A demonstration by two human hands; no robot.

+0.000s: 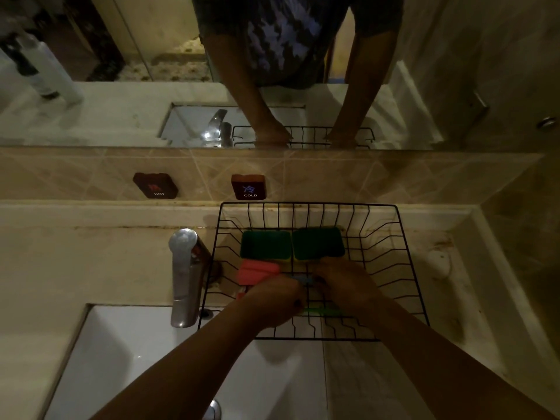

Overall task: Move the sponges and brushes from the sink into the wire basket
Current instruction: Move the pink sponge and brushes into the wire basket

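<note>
A black wire basket [407,256] stands on the counter right of the tap. Two green-topped sponges [266,244] [318,243] lie side by side at its back. A pink sponge or brush [256,270] lies in front of the left one. Both hands are inside the basket, close together. My left hand [272,301] and my right hand [345,283] meet over a small blue object [301,280], partly hidden by the fingers. A green handle [322,312] shows under my right wrist. Which hand holds what is unclear.
A chrome tap [185,277] rises left of the basket over a white sink [127,353] with a drain [213,409] at the bottom. HOT [156,185] and COLD [249,187] plaques sit on the tiled splashback. A mirror above reflects the scene.
</note>
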